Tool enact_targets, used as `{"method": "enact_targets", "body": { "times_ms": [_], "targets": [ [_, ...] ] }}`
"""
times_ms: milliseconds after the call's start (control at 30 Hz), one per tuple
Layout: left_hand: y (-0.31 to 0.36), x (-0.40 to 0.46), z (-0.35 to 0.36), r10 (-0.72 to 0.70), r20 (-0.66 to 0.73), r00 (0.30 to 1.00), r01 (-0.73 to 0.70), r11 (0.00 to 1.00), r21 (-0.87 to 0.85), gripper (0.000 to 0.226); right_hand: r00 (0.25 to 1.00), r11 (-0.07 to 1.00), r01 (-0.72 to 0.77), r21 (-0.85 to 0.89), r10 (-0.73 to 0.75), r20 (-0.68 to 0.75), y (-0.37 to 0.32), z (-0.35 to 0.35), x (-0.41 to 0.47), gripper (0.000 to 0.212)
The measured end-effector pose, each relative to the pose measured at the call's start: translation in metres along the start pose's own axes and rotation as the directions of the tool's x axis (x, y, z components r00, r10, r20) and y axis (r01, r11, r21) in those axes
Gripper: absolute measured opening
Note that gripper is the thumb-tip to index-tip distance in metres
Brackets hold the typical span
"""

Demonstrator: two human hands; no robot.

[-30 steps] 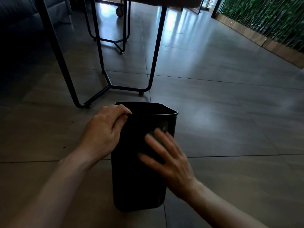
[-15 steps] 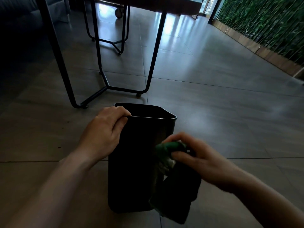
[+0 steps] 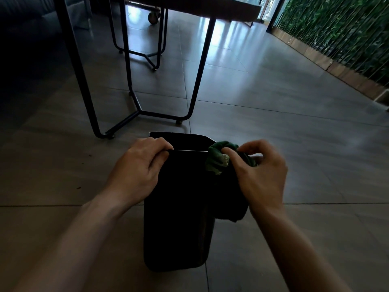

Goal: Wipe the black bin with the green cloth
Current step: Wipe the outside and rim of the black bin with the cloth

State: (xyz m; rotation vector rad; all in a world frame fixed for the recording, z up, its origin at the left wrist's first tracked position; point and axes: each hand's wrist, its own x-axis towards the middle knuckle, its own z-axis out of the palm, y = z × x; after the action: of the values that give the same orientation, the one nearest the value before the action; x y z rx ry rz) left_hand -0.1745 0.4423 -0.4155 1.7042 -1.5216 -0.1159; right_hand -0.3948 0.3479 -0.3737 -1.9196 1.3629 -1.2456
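The black bin (image 3: 179,209) stands upright on the tiled floor (image 3: 294,165), near a metal table leg (image 3: 197,72). The left hand (image 3: 139,171) has its grip curled tight over the bin's near rim. The right hand (image 3: 261,175) pinches the bunched green cloth (image 3: 219,159) at the bin's top right corner. The cloth could slip and drop inside. The bin may tip if the left hand lets go.

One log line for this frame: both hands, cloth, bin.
left hand: grips black bin rim | right hand: pinches green cloth at right rim corner | bin: upright on floor
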Motion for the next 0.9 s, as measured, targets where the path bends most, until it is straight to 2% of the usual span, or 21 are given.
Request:
{"method": "enact_targets", "body": {
  "times_ms": [100,233,267,400,467,533,633,700,733,767,833,867,900],
  "targets": [
    [0.001,-0.002,0.0,0.003,0.007,1.0,-0.003,1.0,-0.005,0.014,0.992,0.997,0.058,0.05,-0.052,-0.118,0.006,0.01,-0.018,0.017],
    [0.003,-0.001,0.0,0.002,-0.002,1.0,-0.002,1.0,-0.013,0.013,0.98,0.988,0.135,0.079,-0.121,-0.156,0.008,0.019,-0.039,0.002],
    [0.003,-0.001,0.0,0.0,0.001,1.0,0.0,1.0,-0.012,0.013,0.98,0.985,0.15,0.081,-0.138,-0.145,0.008,0.022,-0.043,0.012],
    [0.003,-0.002,-0.001,-0.013,-0.002,1.0,0.013,1.0,-0.002,0.014,0.971,0.971,0.237,-0.025,-0.236,0.039,0.012,0.026,-0.058,0.078],
    [0.003,-0.002,-0.001,-0.019,-0.002,1.0,0.019,1.0,0.002,0.014,0.948,0.943,0.311,-0.121,-0.299,0.107,0.019,0.028,-0.062,0.095],
    [0.003,-0.002,-0.001,-0.023,0.003,1.0,0.023,1.0,-0.002,0.014,0.918,0.895,0.395,-0.206,-0.376,0.125,0.027,0.031,-0.064,0.092],
    [0.004,-0.002,0.0,-0.017,-0.001,1.0,0.016,1.0,-0.009,0.015,0.838,0.811,0.545,-0.214,-0.533,0.115,0.043,0.037,-0.069,0.057],
    [0.004,-0.001,0.0,-0.017,0.001,1.0,0.017,1.0,-0.017,0.017,0.733,0.711,0.68,-0.18,-0.657,0.176,0.06,0.045,-0.084,0.032],
    [0.005,0.0,0.0,-0.017,0.002,1.0,0.017,1.0,-0.019,0.017,0.642,0.622,0.766,-0.162,-0.726,0.246,0.072,0.049,-0.096,0.024],
    [0.004,0.0,0.0,-0.017,0.003,1.0,0.017,1.0,-0.019,0.017,0.532,0.518,0.844,-0.137,-0.779,0.331,0.084,0.054,-0.109,0.019],
    [0.004,-0.001,0.0,-0.013,0.011,1.0,0.013,1.0,-0.016,0.017,0.262,0.254,0.963,-0.087,-0.816,0.515,0.114,0.06,-0.134,0.014],
    [0.004,-0.001,0.0,-0.01,0.016,1.0,0.01,1.0,-0.018,0.016,0.134,0.109,0.991,-0.079,-0.787,0.603,0.127,0.06,-0.141,0.015],
    [0.003,-0.001,0.0,-0.008,0.021,1.0,0.008,1.0,-0.02,0.015,0.058,-0.003,0.996,-0.088,-0.733,0.677,0.135,0.057,-0.145,0.023]
  ]
}}
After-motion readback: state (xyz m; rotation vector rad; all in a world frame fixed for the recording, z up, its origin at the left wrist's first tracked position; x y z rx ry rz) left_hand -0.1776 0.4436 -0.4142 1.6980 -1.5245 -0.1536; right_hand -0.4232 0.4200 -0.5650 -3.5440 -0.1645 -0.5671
